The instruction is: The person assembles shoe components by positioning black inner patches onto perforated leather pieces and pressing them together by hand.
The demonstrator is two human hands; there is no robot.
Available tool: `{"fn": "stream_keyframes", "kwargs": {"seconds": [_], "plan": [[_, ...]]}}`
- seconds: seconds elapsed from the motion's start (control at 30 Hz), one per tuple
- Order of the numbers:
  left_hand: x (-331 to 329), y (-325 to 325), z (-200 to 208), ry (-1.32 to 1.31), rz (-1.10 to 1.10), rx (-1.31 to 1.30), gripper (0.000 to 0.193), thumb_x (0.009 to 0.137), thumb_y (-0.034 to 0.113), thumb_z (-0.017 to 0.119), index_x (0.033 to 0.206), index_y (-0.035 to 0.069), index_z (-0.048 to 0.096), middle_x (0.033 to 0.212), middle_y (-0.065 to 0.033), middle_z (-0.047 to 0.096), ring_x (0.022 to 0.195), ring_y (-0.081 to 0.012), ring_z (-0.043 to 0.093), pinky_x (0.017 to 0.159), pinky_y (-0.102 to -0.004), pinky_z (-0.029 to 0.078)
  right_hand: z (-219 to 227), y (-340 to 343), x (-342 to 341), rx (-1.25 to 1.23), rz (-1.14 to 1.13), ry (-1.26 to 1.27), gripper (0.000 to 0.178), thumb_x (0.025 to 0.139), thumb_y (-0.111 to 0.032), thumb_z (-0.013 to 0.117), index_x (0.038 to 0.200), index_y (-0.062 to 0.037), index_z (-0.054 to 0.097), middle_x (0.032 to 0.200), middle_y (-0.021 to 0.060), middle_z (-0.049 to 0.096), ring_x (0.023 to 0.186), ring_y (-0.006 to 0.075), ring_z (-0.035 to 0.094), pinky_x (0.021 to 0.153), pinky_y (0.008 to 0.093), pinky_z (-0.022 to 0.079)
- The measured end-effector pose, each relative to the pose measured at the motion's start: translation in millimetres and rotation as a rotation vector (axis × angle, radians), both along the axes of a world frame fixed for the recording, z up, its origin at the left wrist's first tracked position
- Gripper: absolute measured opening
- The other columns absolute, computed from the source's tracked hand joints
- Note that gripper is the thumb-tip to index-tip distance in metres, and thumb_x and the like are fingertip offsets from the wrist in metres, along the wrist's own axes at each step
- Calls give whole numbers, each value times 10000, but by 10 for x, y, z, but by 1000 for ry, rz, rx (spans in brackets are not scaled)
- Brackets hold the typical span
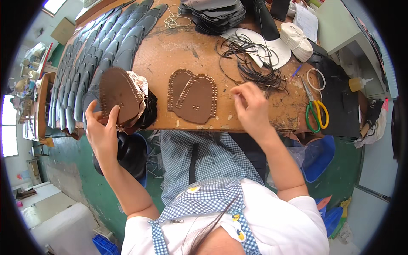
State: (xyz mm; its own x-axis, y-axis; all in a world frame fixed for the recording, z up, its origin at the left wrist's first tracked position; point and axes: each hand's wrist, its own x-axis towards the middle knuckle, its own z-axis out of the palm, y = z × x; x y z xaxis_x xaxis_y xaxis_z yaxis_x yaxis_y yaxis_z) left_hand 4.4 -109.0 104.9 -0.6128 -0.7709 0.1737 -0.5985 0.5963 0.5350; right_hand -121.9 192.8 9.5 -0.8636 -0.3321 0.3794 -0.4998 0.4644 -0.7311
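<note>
My left hand (102, 127) pinches the lower edge of a brown leather piece (119, 91) with a rounded end and small metal studs along its side. It is raised above the table's near left edge. Just behind it sits a stack with a pale patterned piece (139, 83) and dark material. Two matching studded brown leather pieces (196, 100) lie overlapped on the table between my hands. My right hand (253, 106) hovers to their right, fingers curled together as in a pinch. Whatever those fingertips may hold is too small to make out.
Rows of dark shoe-shaped pieces (112, 42) cover the wooden table's (199, 51) left side. Black straps (259, 63) lie tangled at the right, near scissors (316, 112) with green and yellow handles. Farther back are stacked black pieces (219, 17) and a white cord bundle (296, 41).
</note>
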Motion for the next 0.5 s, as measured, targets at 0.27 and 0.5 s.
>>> {"fn": "stream_keyframes", "kwargs": {"seconds": [0.27,0.5], "plan": [[-120,878,-285,297,-439,-69,246,853,87,706,1076,32,620,926,-97,644,814,-231,626,699,-325,507,-17,-525,-822,296,-74,222,146,827,-153,672,879,-19,643,879,106,635,860,286,622,758,409,513],[-333,913,-847,31,-558,-69,336,797,118,730,1079,-7,597,985,-150,602,948,-318,601,808,-394,501,75,-536,-811,491,-83,185,155,832,-146,629,827,9,623,889,142,659,885,312,636,781,419,522]]}}
